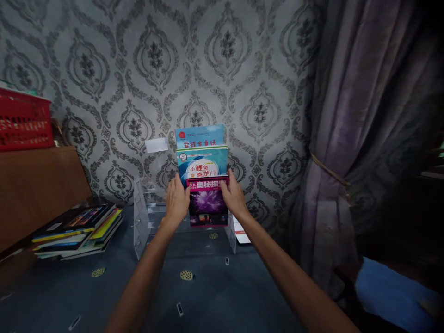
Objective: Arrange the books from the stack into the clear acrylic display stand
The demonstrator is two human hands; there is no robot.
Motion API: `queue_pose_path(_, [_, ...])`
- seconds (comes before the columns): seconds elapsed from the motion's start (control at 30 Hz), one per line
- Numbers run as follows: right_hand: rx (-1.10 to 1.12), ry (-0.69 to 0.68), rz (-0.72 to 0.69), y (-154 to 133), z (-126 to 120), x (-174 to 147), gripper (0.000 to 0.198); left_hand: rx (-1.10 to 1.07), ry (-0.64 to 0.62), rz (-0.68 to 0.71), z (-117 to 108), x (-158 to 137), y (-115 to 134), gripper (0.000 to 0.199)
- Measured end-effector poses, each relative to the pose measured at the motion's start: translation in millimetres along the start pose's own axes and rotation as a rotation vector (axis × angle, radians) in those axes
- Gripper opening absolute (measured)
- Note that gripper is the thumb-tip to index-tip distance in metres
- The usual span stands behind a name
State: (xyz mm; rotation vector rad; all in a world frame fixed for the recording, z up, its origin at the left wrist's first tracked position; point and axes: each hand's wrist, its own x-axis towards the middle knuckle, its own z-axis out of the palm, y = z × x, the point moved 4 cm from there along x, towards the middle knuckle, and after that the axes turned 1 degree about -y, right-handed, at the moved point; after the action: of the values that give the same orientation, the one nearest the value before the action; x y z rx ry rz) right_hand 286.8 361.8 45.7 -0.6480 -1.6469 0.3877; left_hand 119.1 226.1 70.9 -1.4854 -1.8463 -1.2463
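A clear acrylic tiered rack [140, 222] stands on the blue table against the wall. At its right side a dark purple book [208, 203] with a magenta band is upright between my hands. My left hand [176, 199] is closed on the book's left edge, thumb on the cover. On the opposite edge my right hand [236, 194] grips it the same way. Behind it, a teal book [204, 159] and a light blue book [200, 133] rise in steps. My fingers behind the covers are hidden, so whether they touch the teal book I cannot tell.
To the left lies a pile of books [81, 229], next to a brown box [38, 189] with a red basket [24, 120] on top. A white card [156, 144] is at the rack's upper left. Grey curtains [333, 138] hang on the right, near a blue cloth-like thing [391, 296].
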Motion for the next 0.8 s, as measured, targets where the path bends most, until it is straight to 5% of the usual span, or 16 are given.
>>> queue_pose_path(0.23, [0.136,0.009,0.018,0.5,5.3,2.7,0.057,-0.239,0.026,-0.071,9.7,2.7,-4.4,0.066])
queue_pose_path(0.8, [0.16,0.035,0.038,-3.5,6.2,11.9,0.049,-0.306,-0.005,-0.12,5.4,17.2,-5.0,0.067])
